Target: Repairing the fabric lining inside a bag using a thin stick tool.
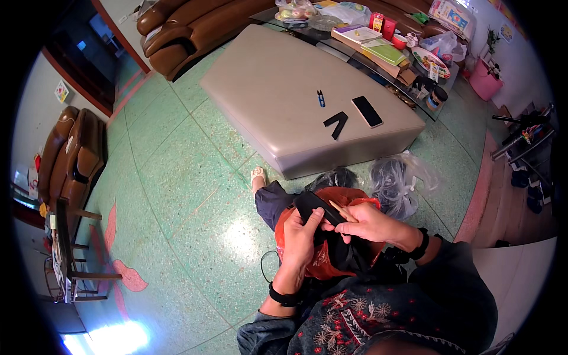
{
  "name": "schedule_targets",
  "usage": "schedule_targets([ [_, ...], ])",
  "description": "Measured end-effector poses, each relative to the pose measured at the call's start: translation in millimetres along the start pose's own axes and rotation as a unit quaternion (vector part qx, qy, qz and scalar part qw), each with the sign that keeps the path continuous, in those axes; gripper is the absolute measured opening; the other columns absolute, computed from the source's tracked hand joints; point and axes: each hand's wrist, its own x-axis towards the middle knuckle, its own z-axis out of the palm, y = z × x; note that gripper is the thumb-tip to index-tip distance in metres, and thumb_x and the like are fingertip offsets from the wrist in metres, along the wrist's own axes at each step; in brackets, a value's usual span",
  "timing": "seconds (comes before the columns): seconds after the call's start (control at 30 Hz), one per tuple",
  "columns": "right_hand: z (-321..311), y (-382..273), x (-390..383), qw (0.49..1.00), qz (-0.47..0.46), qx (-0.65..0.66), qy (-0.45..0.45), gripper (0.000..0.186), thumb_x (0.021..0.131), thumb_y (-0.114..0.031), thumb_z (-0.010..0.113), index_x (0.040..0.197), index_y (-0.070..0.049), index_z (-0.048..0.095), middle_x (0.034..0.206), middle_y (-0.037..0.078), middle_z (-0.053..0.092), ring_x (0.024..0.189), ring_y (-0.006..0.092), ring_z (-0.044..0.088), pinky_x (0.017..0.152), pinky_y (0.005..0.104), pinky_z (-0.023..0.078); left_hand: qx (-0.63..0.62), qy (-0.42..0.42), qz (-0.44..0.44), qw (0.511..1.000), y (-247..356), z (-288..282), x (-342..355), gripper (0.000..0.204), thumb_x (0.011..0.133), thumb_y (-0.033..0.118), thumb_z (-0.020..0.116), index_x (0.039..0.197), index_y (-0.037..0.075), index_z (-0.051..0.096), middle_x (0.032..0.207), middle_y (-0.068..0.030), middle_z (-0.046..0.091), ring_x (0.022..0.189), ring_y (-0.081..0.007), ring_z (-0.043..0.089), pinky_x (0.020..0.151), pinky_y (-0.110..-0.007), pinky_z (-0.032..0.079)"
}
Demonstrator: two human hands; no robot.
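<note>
My left hand (300, 232) grips a flat black piece (313, 207), seemingly fabric, with the thumb pressed on top. From the right, my right hand (370, 223) meets the same piece and pinches a thin tan stick (342, 210) that looks wooden; its lower end is hidden by my fingers. An orange-red cloth (322, 269) covers my lap, and more black material (349, 254) hangs below my hands. On the beige padded ottoman (266, 89) ahead lie blue-handled thread snips (320, 98), a folded black strap (336, 125) and a phone (367, 111) with a dark screen.
Clear plastic bags (395, 183) with dark contents sit on the floor between me and the ottoman. Behind it, a glass table (322, 36) carries books, red boxes and a plate. Brown sofas (195, 29) stand farther back, a wooden chair (68, 275) to the left.
</note>
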Motion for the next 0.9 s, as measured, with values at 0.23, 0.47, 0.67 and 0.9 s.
schedule_targets([
  [0.23, -14.5, -2.8, -5.4, 0.996, 0.045, 0.015, -0.075, 0.015, 0.088, -0.014, 0.060, 0.090, 0.001, 0.058, 0.072, 0.002, 0.065, 0.072, 0.0069, 0.056, 0.066, 0.0223, 0.043, -0.034, 0.006, -0.017, 0.999, 2.4, -2.2, 0.5, 0.009, 0.089, 0.006, 0.055, 0.095, 0.000, 0.057, 0.080, -0.0076, 0.063, 0.066, -0.0138, 0.062, 0.062, -0.024, 0.051],
  [0.47, -10.7, -15.2, -2.7, 0.998, -0.004, 0.031, -0.058, 0.017, 0.088, -0.016, 0.060, 0.083, 0.000, 0.059, 0.077, 0.004, 0.065, 0.073, 0.0077, 0.059, 0.064, 0.0221, 0.043, 0.012, -0.011, 0.019, 1.000, 3.8, 0.0, 0.3, 0.013, 0.090, 0.011, 0.055, 0.093, -0.002, 0.057, 0.080, -0.0087, 0.063, 0.063, -0.0156, 0.062, 0.061, -0.025, 0.052],
  [0.67, -15.0, -10.9, -1.5, 0.992, -0.007, -0.079, -0.097, 0.019, 0.089, -0.018, 0.061, 0.080, -0.001, 0.062, 0.063, 0.000, 0.058, 0.061, 0.0067, 0.057, 0.056, 0.0246, 0.043, 0.036, 0.035, 0.003, 0.999, 9.0, 3.0, -6.6, 0.024, 0.094, 0.020, 0.051, 0.085, -0.001, 0.061, 0.069, -0.0067, 0.063, 0.056, -0.0104, 0.057, 0.053, -0.021, 0.044],
  [0.9, -54.3, -3.2, 1.7, 0.987, 0.087, 0.042, -0.132, 0.021, 0.087, -0.019, 0.062, 0.087, 0.002, 0.063, 0.065, 0.001, 0.057, 0.052, 0.0055, 0.050, 0.046, 0.0194, 0.036, 0.048, -0.020, -0.095, 0.994, -1.5, -5.8, 2.9, 0.061, 0.097, 0.046, 0.027, 0.096, -0.005, 0.061, 0.079, -0.0138, 0.065, 0.073, -0.0198, 0.062, 0.070, -0.031, 0.051],
])
